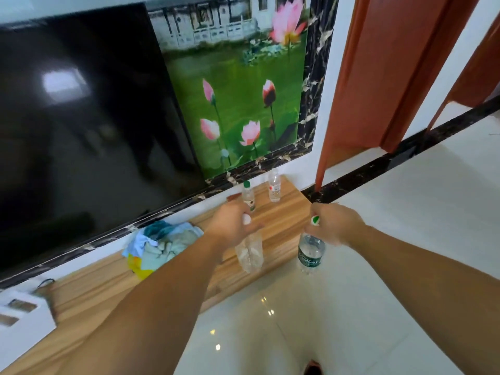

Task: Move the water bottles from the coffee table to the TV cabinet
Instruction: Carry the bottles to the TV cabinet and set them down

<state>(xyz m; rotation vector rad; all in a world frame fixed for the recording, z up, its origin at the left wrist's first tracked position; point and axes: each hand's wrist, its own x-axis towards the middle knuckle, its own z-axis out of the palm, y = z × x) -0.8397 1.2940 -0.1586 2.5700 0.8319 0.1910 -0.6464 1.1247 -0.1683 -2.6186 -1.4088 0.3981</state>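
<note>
My left hand (230,221) grips a clear, label-free bottle (250,253) by its white cap; the bottle hangs over the front edge of the wooden TV cabinet (281,220). In my right hand (335,226) a bottle with a dark green label (311,253) dangles by its green-and-white cap, over the floor just right of the cabinet's corner. Two more bottles stand upright near the cabinet's far right end: a green-capped bottle (248,196) and a red-labelled bottle (274,188).
A large black TV (81,125) hangs on the wall above the cabinet, beside a lotus mural (238,104). A heap of blue and yellow cloth (157,247) lies on the cabinet left of my hands. A white box (24,320) sits at the far left. Glossy white floor (378,212) lies to the right.
</note>
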